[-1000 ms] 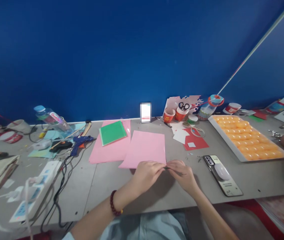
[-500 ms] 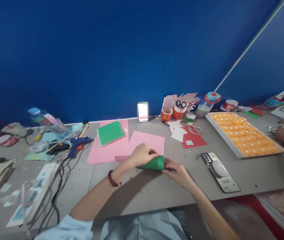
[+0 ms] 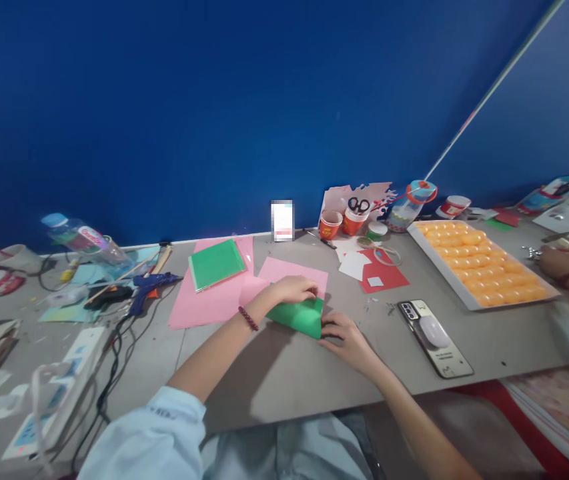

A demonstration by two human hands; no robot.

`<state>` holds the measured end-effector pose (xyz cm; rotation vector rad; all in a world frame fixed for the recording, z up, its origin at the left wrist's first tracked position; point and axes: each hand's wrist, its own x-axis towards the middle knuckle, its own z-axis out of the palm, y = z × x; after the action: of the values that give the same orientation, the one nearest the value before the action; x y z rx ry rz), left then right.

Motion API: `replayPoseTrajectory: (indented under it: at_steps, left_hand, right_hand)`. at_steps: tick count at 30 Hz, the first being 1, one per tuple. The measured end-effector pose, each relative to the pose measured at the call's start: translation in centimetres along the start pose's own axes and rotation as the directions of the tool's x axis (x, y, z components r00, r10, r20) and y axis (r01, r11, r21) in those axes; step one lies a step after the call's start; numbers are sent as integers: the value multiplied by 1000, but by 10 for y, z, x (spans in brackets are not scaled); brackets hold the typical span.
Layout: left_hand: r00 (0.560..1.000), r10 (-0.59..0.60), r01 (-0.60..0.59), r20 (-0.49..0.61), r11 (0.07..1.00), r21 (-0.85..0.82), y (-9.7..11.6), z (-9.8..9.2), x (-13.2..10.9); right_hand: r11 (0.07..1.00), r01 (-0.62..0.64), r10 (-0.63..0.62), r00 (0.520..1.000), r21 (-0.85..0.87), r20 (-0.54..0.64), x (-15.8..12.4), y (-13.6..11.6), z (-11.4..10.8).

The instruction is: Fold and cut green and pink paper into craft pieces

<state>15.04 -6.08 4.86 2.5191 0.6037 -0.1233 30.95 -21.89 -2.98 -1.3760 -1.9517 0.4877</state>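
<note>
Green paper: one folded sheet lying on the grey table, straight in front of the person, its far edge overlapping the near edge of a pink sheet. Left hand: fingers curled down over the paper's far edge, pinching it, a dark bead bracelet on the wrist. Right hand: low on the table, fingertips bent against the paper's near right corner; whether they grip it or only press it cannot be told. A second pink sheet lies to the left, with a green pad on its far part. Left of these: blue glue gun, tilted plastic bottle, white power strip with black cords. By the blue wall: two orange paper cups, one holding scissors. Near them, red paper with white scraps. Right of the hands: a phone, face down, with a white object on it. Beyond it, a white tray of orange balls. Far right: another person's hand.
</note>
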Motion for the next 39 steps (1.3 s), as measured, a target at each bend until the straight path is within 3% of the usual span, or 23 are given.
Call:
replayPoseTrajectory:
  at_steps: [4,10,25,32,39]
  left_hand:
    - [1000,18,-18,22,1000,18,-9,4,16]
    - [998,40,-36,-50,996,81,-20,13,30]
    - [968,109,-58,-227,974,220,-30,25,35]
    - [960,137,-78,-244,968,240,-28,23,38]
    - [957,126,-55,-261,963,263,-29,26,41]
  right_hand:
    - [999,-23,22,1000,37,18,0,1,-1]
    - [997,-14,18,999,73,-51,-1,0,-2]
    - [989,-111,127,975,99,-181,-2,0,7]
    - [989,-147,150,951,32,-270,-3,0,13]
    - [992,-130,127,961,4,-247,-3,-1,9]
